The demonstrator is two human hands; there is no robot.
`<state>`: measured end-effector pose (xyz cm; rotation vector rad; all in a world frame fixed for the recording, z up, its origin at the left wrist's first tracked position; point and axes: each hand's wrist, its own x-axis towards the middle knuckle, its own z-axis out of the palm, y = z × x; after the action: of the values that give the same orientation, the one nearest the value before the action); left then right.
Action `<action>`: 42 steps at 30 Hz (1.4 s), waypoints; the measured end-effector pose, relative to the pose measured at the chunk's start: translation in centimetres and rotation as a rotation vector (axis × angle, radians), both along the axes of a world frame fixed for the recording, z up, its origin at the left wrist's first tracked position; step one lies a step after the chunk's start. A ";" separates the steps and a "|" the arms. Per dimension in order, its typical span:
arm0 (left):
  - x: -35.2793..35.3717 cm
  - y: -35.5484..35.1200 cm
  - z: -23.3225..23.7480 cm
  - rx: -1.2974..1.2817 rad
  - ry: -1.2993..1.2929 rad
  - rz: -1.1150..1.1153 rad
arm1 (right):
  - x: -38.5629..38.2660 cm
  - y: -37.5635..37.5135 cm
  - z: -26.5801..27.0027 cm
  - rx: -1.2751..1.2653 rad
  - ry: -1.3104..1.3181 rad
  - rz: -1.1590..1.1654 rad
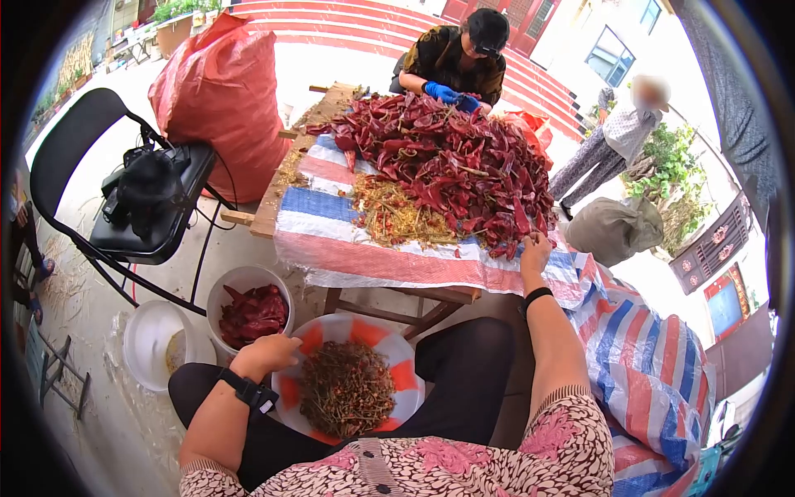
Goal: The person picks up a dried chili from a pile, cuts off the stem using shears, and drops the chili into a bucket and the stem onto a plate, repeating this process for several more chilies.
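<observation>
A large heap of dried red chili peppers (447, 157) covers much of the striped sheet on the table. My right hand (537, 251) reaches to the heap's near right edge, its fingers pinched on a dried chili pepper that they mostly cover. My left hand (267, 356) is low, by the left rim of the orange-and-white basin (403, 352); its fingers are curled, and what they hold, if anything, is hidden. In the basin between my legs lie chili stems and scraps (346, 389). A white bucket (286, 291) with red peppers stands just beyond my left hand.
Yellowish seeds and stems (397, 211) lie before the heap. Across the table, a person in blue gloves (443, 93) handles peppers. Left are a black folding chair (153, 195), a red sack (219, 99) and a white tub (149, 348). Striped sheeting (638, 364) hangs at right.
</observation>
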<state>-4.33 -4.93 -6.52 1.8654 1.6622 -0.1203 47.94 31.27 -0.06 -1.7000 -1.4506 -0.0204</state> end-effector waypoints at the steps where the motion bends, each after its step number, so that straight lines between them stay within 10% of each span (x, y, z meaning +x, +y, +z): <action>1: 0.1 0.1 -0.1 -0.002 0.007 0.002 | -0.4 -0.7 0.7 0.076 -0.030 0.022; 18: 1.6 2.5 2.6 0.086 -0.164 -0.041 | -20.3 -6.8 9.0 -0.034 0.502 0.843; 22: 3.1 3.0 6.8 0.202 -0.712 0.038 | -24.6 -8.8 9.2 -0.123 0.527 0.973; 24: 3.6 3.5 7.8 0.496 -0.903 0.095 | -26.8 -11.3 9.8 -0.144 0.465 1.036; 28: 3.6 4.6 10.1 1.422 -0.336 0.277 | -30.3 -15.6 10.0 0.001 0.042 1.176; 37: 4.4 8.5 8.4 1.328 -0.522 0.370 | -33.6 -20.0 9.8 -0.312 0.240 1.389; 42: 4.3 8.8 9.0 1.276 -0.659 0.507 | -32.0 -16.9 10.7 -0.174 0.280 1.141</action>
<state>0.00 3.91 2.46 1.7499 1.7133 1.9118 15.94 14.41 10.61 -0.7375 -2.0198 0.9330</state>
